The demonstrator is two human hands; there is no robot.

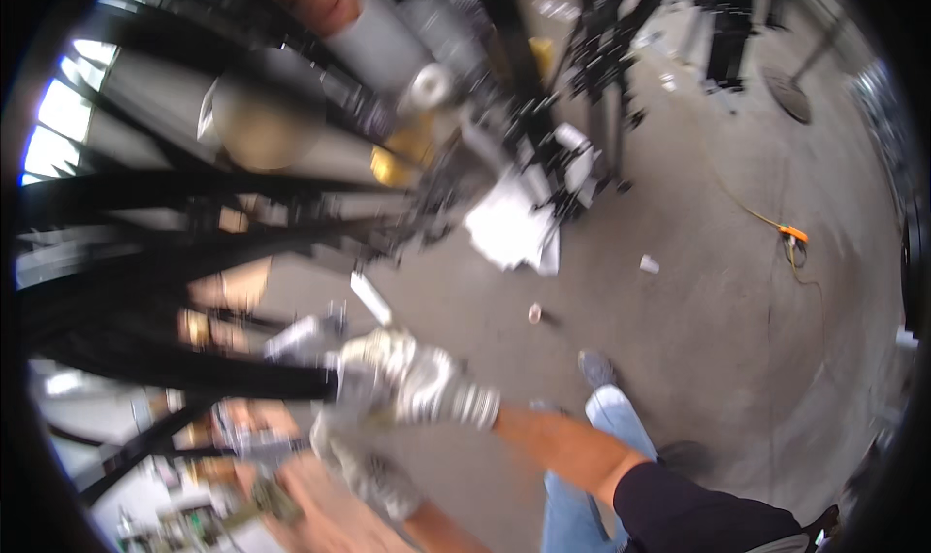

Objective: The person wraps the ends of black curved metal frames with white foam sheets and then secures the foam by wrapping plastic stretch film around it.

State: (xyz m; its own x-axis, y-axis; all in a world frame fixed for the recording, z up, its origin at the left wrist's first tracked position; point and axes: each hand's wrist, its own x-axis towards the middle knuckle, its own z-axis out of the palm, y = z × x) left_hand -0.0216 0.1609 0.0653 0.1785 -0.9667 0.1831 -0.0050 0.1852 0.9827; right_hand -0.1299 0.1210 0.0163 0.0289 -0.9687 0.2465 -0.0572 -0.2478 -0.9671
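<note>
Pretty blurry shot, so bear with me. Both my hands are in grey-white work gloves and they're down at the lower middle, right up against a black metal frame [194, 369] made of long dark bars that fan out across the left side. My right hand [412, 378] is curled closed around the end of one of those bars, fingers wrapped tight, forearm coming in bare from the lower right with a dark sleeve pushed up near the elbow. My left hand [364, 461] sits just below it, also against the frame, but it's smeared enough that I can't tell if it's gripping anything or just resting there.

Behind the bars there are some big grey cylinders [378, 39] stacked at an angle, one with a tan end cap. On the concrete floor [679, 291] past the frame there's a crumpled white rag [509, 228], a small white cup [649, 263], and an orange cable [776, 228] trailing off to the right. My jeans [606, 437] and one shoe show below my right arm.
</note>
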